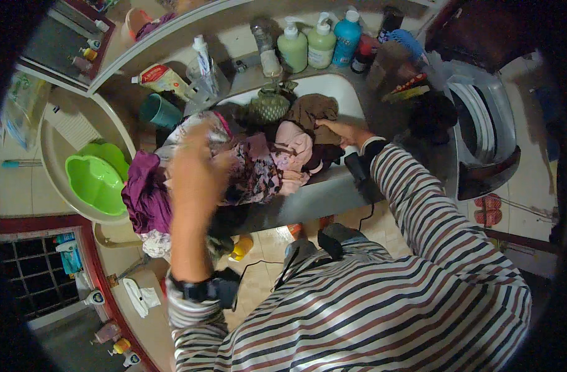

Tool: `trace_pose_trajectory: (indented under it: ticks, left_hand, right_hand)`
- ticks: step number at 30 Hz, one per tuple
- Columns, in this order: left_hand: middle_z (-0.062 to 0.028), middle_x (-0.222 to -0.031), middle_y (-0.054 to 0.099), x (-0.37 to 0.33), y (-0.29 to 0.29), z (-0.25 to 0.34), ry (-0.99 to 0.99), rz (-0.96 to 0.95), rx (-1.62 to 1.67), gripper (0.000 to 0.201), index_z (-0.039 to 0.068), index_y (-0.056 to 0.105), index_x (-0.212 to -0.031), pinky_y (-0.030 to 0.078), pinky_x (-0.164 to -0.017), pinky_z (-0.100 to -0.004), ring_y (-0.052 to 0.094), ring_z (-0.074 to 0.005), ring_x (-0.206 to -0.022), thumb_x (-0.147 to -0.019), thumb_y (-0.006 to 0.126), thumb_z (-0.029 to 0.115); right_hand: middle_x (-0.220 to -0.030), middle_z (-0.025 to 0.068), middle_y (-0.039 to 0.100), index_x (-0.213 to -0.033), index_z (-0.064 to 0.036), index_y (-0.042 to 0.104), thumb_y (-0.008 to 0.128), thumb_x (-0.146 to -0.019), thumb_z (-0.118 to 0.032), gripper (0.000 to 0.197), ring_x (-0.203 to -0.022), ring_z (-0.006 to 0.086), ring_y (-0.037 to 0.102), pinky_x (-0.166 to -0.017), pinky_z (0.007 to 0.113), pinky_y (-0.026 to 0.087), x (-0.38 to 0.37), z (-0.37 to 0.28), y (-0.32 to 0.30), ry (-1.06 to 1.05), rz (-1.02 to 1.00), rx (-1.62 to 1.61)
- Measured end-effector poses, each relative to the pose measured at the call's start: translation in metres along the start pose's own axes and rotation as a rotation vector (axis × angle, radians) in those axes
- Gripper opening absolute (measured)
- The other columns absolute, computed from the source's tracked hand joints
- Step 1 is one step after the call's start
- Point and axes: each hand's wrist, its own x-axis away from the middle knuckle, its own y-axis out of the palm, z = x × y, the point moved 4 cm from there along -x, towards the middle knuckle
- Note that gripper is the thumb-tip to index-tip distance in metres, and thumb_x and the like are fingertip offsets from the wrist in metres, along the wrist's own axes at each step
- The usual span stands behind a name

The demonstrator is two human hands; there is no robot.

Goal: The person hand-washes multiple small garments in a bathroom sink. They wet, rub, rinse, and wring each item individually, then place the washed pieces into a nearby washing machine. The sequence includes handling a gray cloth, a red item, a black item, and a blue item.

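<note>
A heap of clothes lies across the white sink (pixel 352 93) and its front edge. My right hand (pixel 348 132) is at the heap's right side, thumb and fingers closed on a brown garment (pixel 311 110). Over the left part of the heap, my left hand (pixel 200 164) is smeared by motion. Its fingers cannot be made out, nor whether they hold anything. Beneath and beside it are a patterned dark garment (pixel 254 170), a purple garment (pixel 144 195) and a grey-white cloth (pixel 193 127). Pink cloth (pixel 294 146) lies between the hands.
Pump bottles (pixel 293 46) and a blue bottle (pixel 347 38) line the back ledge. A teal cup (pixel 159 110) and a clear cup with tubes (pixel 206 80) stand back left. A green basin (pixel 97 180) is at left, a washing machine (pixel 482 118) at right.
</note>
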Motion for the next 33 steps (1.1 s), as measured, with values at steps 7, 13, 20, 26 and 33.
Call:
trace_pose_trajectory:
  ticks: [7, 13, 20, 26, 33]
  left_hand:
    - [-0.0177, -0.123, 0.047, -0.084, 0.196, -0.038, -0.097, -0.389, -0.397, 0.080, 0.008, 0.031, -0.130, 0.035, -0.096, -0.0445, 0.041, -0.0374, -0.116, -0.069, 0.065, 0.046]
    - [-0.0166, -0.119, 0.051, -0.095, 0.290, -0.107, -0.057, -0.619, 0.380, 0.100, 0.008, 0.023, -0.133, 0.040, -0.091, -0.0363, 0.049, -0.0281, -0.110, -0.056, 0.070, 0.050]
    - [-0.0181, -0.104, 0.058, -0.077, 0.205, -0.036, -0.212, -0.608, -0.198, 0.062, 0.014, 0.051, -0.117, 0.045, -0.083, -0.0381, 0.056, -0.0316, -0.098, -0.061, 0.064, 0.037]
    - [-0.0181, -0.091, 0.062, -0.066, 0.129, 0.016, -0.059, -0.506, -0.198, 0.056, 0.019, 0.054, -0.112, 0.047, -0.077, -0.0398, 0.059, -0.0325, -0.087, -0.059, 0.067, 0.028]
    - [-0.0194, -0.080, 0.061, -0.041, 0.015, 0.048, -0.051, -0.115, -0.160, 0.048, 0.019, 0.052, -0.110, 0.046, -0.068, -0.0441, 0.058, -0.0376, -0.079, -0.064, 0.067, 0.018]
  right_hand:
    - [-0.122, 0.0088, 0.042, -0.130, -0.0233, 0.036, 0.043, -0.086, -0.026, 0.044, -0.045, 0.0102, 0.040, -0.041, 0.023, 0.037, 0.001, 0.010, 0.001, -0.336, -0.030, 0.119]
    - [-0.128, 0.0109, 0.042, -0.132, -0.0133, 0.033, 0.039, -0.087, -0.025, 0.047, -0.097, 0.0193, 0.048, -0.080, 0.036, 0.042, -0.004, 0.020, 0.018, -0.561, 0.119, 0.307]
    - [-0.118, 0.0087, 0.051, -0.119, -0.0038, 0.046, 0.049, -0.084, -0.028, 0.043, -0.106, 0.0208, 0.047, -0.089, 0.032, 0.036, 0.039, 0.001, 0.057, -0.114, 0.242, -0.858]
    - [-0.100, 0.0094, 0.058, -0.099, -0.0062, 0.055, 0.053, -0.079, -0.030, 0.031, -0.090, 0.0221, 0.054, -0.078, 0.036, 0.043, 0.101, -0.019, 0.067, -0.087, 0.318, -1.092]
    - [-0.095, 0.0053, 0.059, -0.093, -0.0114, 0.057, 0.057, -0.074, -0.028, 0.026, -0.090, 0.0209, 0.054, -0.080, 0.036, 0.042, 0.181, -0.085, 0.099, -0.255, 0.231, -1.242]
